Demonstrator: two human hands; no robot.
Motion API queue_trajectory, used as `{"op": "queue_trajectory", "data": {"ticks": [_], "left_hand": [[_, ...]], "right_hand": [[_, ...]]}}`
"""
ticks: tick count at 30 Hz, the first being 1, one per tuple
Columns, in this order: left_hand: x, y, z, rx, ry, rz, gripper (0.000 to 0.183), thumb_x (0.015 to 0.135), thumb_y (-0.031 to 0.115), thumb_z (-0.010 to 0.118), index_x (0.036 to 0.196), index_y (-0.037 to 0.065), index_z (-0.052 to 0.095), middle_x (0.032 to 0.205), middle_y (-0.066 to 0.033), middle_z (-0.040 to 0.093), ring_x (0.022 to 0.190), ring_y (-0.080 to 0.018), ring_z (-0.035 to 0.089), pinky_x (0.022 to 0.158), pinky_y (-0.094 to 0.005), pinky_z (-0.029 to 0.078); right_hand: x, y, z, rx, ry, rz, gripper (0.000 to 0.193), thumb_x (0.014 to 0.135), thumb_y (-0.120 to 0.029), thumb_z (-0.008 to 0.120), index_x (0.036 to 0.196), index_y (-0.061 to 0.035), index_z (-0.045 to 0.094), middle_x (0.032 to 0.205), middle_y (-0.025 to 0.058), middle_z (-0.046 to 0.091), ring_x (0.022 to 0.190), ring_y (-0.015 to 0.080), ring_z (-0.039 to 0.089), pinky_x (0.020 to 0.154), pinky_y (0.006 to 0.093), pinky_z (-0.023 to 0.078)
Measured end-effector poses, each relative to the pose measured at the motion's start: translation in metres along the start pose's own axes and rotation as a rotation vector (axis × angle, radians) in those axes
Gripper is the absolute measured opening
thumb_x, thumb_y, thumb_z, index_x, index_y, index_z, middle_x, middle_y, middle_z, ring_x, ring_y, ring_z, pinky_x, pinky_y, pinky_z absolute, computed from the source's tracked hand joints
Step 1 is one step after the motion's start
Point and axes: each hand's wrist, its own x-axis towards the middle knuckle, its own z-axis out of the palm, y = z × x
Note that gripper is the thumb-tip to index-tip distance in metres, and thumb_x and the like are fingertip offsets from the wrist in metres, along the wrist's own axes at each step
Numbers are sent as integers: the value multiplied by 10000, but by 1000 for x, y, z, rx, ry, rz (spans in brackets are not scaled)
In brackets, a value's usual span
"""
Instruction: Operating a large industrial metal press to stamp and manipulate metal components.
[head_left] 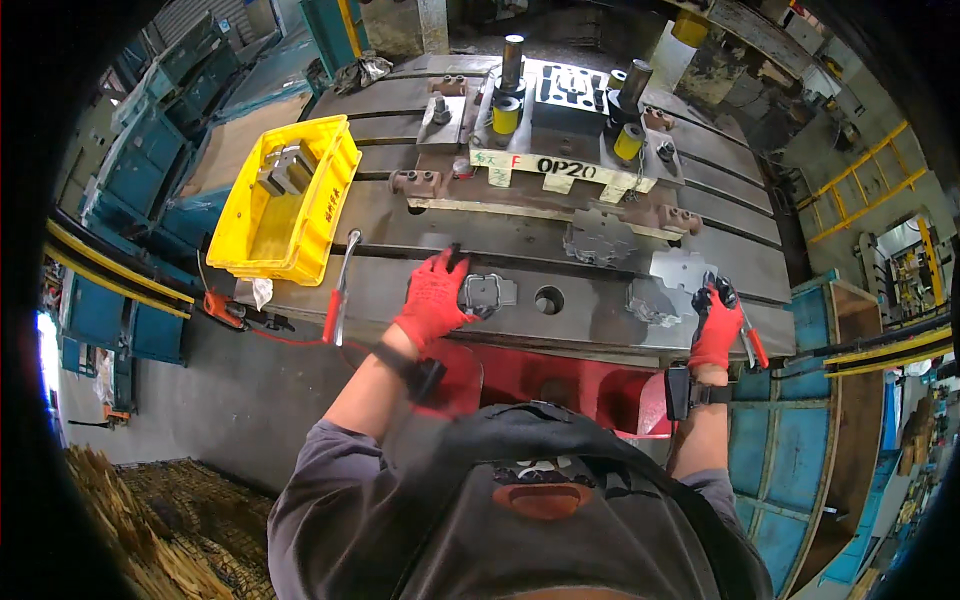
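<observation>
My left hand (pixel 437 298), in a red glove with dark fingertips, grips the left side of a small formed metal part (pixel 485 291) at the table's front. Its thumb lies along the part's lower edge. My right hand (pixel 715 318), gloved alike, has its fingers closed at the right edge of a flat cut metal blank (pixel 683 268). A red-handled tool (pixel 758 348) sticks out beside that hand; whether the palm also holds it, I cannot tell. More thin metal blanks lie at the right front (pixel 652 302) and farther back, before the die (pixel 598 238).
A die set (pixel 570 125) with dark posts and yellow cylinders is clamped on the slotted steel table (pixel 400 255). At left stands a yellow bin (pixel 328 215) holding metal blocks. Another red-handled tool (pixel 333 315) overhangs the front edge. The table has a round hole (pixel 548 299).
</observation>
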Motion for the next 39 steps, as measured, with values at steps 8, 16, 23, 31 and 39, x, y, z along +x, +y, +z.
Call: {"op": "queue_trajectory", "data": {"ticks": [8,16,23,31,39], "left_hand": [[6,-4,15,-142,-51,158,700,566,311,773,1205,182,517,1311,-129,420,1218,-331,366,965,-468,305],[9,-12,-9,-396,96,122,779,577,242,778,1269,76,461,1280,-165,444,1211,-345,389,1015,-426,313],[-64,-97,-9,-1535,-12,-524,398,837,114,595,1209,3,507,1159,-85,584,1043,-163,554,895,-294,442],[-164,-132,-13,-1459,-610,-965,259,857,216,594,998,1,622,855,-92,656,720,-182,634,625,-291,503],[-214,-148,93,-1179,-569,-1082,367,815,338,641,905,-16,621,787,-107,650,646,-181,610,594,-311,481]], "right_hand": [[14,-56,125,108,-377,12,360,809,51,577,1153,-55,581,940,30,620,732,105,567,614,242,495],[91,-62,284,91,-425,-217,259,785,-8,636,1043,-31,634,849,10,651,656,82,567,592,227,460],[128,-34,359,-313,-266,-365,356,723,-204,701,1026,-33,628,898,127,674,757,225,643,689,328,494],[101,-81,362,-1086,-265,-469,359,751,-329,650,1056,-141,630,1007,134,649,941,309,613,797,390,482],[76,-81,360,-1273,-150,-1057,443,690,-343,697,1094,-176,623,1154,125,511,1064,310,506,875,414,407]]}}
